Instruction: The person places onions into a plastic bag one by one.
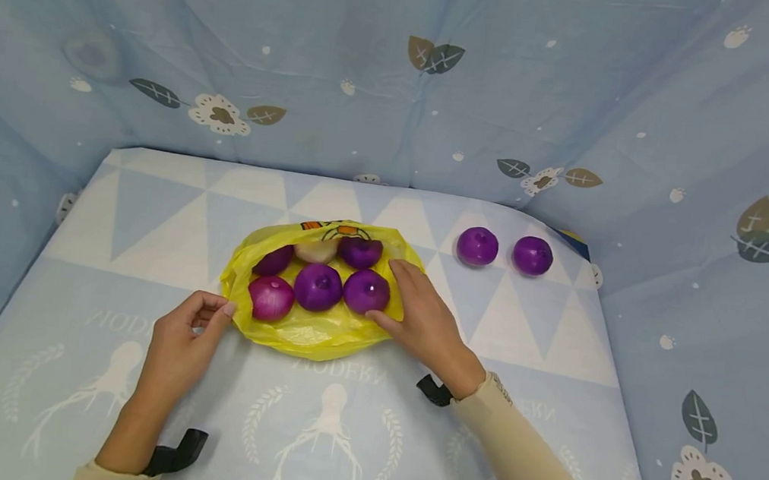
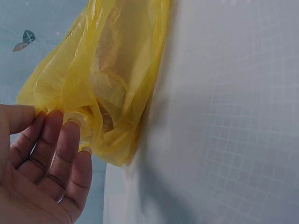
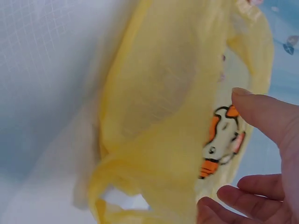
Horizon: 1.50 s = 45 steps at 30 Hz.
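A yellow plastic bag (image 1: pixel 321 341) lies on the table with its mouth spread wide. Several purple onions (image 1: pixel 318 287) sit inside, along with one whitish round item (image 1: pixel 316 251) partly hidden at the back. My left hand (image 1: pixel 185 341) pinches the left rim of the bag between thumb and fingertips; the left wrist view shows the plastic (image 2: pixel 70 88) caught there. At the bag's right side, my right hand (image 1: pixel 427 321) has thumb and fingers spread beside the rightmost onion (image 1: pixel 367 292). In the right wrist view nothing is visible between those fingers, and a cartoon print shows on the bag (image 3: pixel 163 93).
Two more purple onions, one (image 1: pixel 477 246) left of the other (image 1: pixel 532 256), stand on the table (image 1: pixel 311 447) at the back right. Blue patterned curtains (image 1: pixel 372 71) hang behind and along both sides. Black straps (image 1: pixel 177 452) are around the wrists.
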{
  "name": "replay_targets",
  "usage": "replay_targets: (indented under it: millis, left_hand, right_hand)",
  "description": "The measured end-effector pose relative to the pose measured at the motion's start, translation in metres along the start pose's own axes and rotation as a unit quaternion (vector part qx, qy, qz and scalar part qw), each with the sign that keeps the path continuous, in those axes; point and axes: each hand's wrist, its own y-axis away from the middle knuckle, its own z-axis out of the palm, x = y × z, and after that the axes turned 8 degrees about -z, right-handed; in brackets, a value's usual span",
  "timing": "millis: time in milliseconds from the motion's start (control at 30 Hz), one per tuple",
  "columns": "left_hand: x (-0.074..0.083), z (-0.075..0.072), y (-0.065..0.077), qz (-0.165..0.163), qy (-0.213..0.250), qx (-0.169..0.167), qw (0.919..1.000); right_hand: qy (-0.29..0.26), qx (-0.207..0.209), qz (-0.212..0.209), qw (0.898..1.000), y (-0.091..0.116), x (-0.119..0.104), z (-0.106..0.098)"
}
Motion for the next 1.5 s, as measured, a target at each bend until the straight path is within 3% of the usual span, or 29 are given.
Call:
replay_targets:
  millis: [333, 900, 1500]
  left_hand:
    - [-0.001, 0.001, 0.0, 0.004, -0.006, 0.001, 1.0]
    - [-0.003, 0.001, -0.001, 0.007, -0.002, 0.008, 0.9999]
    - [-0.001, 0.001, -0.002, 0.004, -0.008, 0.003, 1.0]
  right_hand:
    - [0.008, 0.065, -0.038, 0.997, 0.022, 0.007, -0.025]
    - [0.052, 0.074, -0.014, 0.996, 0.041, 0.045, -0.047]
    - [0.068, 0.042, 0.136, 0.988, 0.056, 0.109, -0.072]
